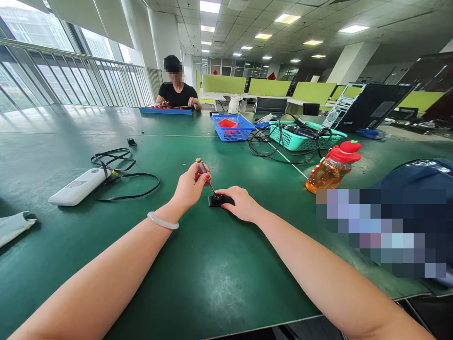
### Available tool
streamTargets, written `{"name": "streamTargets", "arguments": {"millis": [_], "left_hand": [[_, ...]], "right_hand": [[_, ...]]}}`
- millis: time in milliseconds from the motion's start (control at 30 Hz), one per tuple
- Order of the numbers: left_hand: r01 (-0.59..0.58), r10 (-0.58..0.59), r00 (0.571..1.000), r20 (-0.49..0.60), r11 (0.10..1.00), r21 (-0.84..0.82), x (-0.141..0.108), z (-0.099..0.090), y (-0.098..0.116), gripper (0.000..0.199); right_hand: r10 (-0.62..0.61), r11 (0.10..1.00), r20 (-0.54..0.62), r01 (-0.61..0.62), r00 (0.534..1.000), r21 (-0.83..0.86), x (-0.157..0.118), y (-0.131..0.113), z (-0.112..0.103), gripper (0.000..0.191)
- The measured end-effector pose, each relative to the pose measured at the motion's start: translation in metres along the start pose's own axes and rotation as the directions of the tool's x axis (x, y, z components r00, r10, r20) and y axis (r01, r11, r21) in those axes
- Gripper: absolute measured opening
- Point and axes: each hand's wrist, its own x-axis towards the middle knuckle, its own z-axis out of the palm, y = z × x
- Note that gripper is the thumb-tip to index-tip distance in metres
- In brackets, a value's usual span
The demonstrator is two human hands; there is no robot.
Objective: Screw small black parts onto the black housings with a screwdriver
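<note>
My left hand (191, 185), with a pale bangle (163, 221) at the wrist, is closed around a screwdriver (202, 166). The screwdriver tilts, its brownish handle up and its thin shaft pointing down to a small black boxy part (216, 200). Its tip meets the top of that part, or comes very close; I cannot tell which. My right hand (242, 204) grips the black part from the right, fingers over its top and thumb along the near side, so its right end is partly hidden. The part rests on the green tabletop (198, 274).
Left lie a white power bank (79, 187), a black cable (134, 196) and a small black piece (131, 141). Beyond are a blue basket (233, 134) and a teal basket (297, 141) with cables. A red-lidded bottle (327, 174) stands right. Another person (177, 94) sits at the far edge.
</note>
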Motion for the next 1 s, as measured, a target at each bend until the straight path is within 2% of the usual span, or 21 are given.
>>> {"name": "streamTargets", "arguments": {"millis": [633,733,833,1000], "left_hand": [[0.052,-0.052,0.999,0.001,0.999,-0.003,0.003,-0.001,-0.002,0.019],[0.131,-0.13,0.99,-0.056,0.991,0.013,0.007,-0.002,-0.004,0.017],[0.243,-0.245,0.963,-0.113,0.97,-0.031,0.01,-0.003,-0.007,0.017],[0.329,-0.339,0.931,-0.136,0.94,-0.089,0.011,-0.005,-0.012,0.019]], "right_hand": [[0.006,1.0,0.021,-0.006,1.0,0.008,0.0,0.0,0.0,0.043],[0.005,1.0,0.021,-0.005,1.0,0.024,0.0,0.002,0.001,0.042],[-0.011,1.0,0.026,0.01,1.0,0.028,0.001,0.003,0.003,0.04],[0.001,0.999,0.014,-0.002,1.0,0.054,0.002,0.003,0.003,0.046]]}}
